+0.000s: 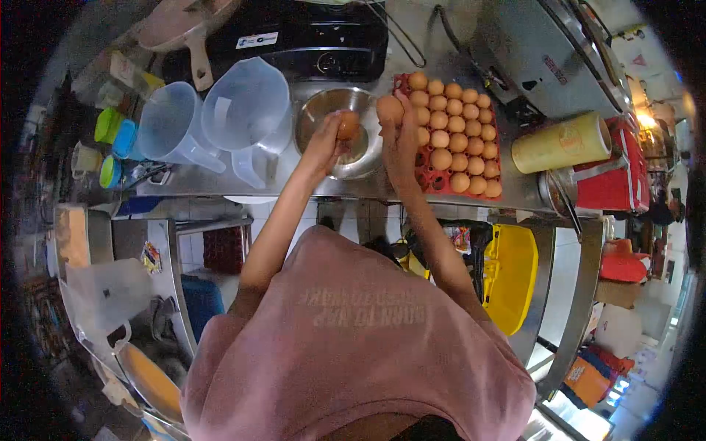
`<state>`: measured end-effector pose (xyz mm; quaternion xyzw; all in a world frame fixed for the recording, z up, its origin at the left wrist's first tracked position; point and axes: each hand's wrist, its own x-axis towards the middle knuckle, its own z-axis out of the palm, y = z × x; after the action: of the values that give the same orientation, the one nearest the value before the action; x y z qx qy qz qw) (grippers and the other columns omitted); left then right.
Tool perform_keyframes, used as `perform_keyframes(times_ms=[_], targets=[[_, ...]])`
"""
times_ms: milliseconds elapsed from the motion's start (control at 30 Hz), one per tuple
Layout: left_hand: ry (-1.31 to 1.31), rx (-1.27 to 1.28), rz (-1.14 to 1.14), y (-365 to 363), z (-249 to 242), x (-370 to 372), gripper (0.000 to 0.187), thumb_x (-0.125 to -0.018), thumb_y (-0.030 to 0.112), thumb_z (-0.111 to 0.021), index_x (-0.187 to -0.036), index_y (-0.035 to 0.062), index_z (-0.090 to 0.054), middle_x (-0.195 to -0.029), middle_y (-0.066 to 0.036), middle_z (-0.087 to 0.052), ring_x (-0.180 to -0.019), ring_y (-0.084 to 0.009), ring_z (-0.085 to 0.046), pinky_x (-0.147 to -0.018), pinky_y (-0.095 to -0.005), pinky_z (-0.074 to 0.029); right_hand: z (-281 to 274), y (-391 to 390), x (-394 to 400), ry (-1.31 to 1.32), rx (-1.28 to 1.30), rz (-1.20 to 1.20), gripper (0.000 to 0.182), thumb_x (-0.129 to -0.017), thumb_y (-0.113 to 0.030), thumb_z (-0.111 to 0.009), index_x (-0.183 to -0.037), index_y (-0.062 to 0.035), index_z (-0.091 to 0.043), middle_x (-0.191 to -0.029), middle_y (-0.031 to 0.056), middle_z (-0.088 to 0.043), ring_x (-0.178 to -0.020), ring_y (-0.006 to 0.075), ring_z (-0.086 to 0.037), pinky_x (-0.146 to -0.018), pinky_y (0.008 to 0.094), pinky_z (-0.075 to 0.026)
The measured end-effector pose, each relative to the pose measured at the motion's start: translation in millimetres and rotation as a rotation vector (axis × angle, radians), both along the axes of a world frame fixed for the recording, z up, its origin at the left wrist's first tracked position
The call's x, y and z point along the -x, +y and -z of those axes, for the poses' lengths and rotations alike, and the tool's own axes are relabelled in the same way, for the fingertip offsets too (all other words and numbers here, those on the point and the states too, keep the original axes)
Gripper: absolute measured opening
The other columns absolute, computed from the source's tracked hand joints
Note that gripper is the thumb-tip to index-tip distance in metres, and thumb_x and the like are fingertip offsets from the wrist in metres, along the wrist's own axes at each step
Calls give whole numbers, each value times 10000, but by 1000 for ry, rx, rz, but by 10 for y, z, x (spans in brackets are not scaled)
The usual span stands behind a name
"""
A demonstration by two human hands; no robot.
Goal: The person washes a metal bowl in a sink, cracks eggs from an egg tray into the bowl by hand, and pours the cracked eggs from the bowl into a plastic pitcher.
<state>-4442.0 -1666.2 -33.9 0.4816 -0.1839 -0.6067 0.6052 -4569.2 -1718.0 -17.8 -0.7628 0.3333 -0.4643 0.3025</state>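
Observation:
My left hand (325, 145) is closed around a brown egg (348, 126) above the left part of a round metal bowl (309, 110). In my right hand (401, 143) is another brown egg (390, 109), held up between the bowl and the egg tray. Both eggs look whole from here, though fingers cover part of each. The red egg tray (424, 180) lies just right of my right hand, with brown eggs (457, 142) in most of its hollows. Several hollows at its near left corner show bare. What lies inside the bowl is hard to make out.
Two clear plastic measuring jugs (246, 110) stand left of the bowl, handles toward me. A black stove (316, 44) sits behind. To the right are a yellow cylindrical container (561, 143) and a red box (614, 165). The metal counter's front edge (279, 192) runs before me.

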Motion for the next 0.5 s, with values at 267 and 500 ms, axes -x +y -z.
perform_keyframes(times_ms=[267,500], targets=[[52,97,-6,-1,248,-33,321,-907,293,-355,-1108,62,-449,-985,-54,-523,-824,-125,-515,-675,-253,-451,103,78,-133,87,92,25,400,-858,-231,-419,-1173,12,-379,-1068,183,-447,-978,291,-450,-852,350,-362],[241,86,74,59,88,-195,377,-865,362,-432,-1025,21,-454,-833,-96,-548,-543,-75,-481,-452,-163,-411,319,-377,58,-506,-829,-412,309,-858,-227,-445,-1085,-18,-441,-1004,86,-510,-855,186,-516,-758,299,-421]])
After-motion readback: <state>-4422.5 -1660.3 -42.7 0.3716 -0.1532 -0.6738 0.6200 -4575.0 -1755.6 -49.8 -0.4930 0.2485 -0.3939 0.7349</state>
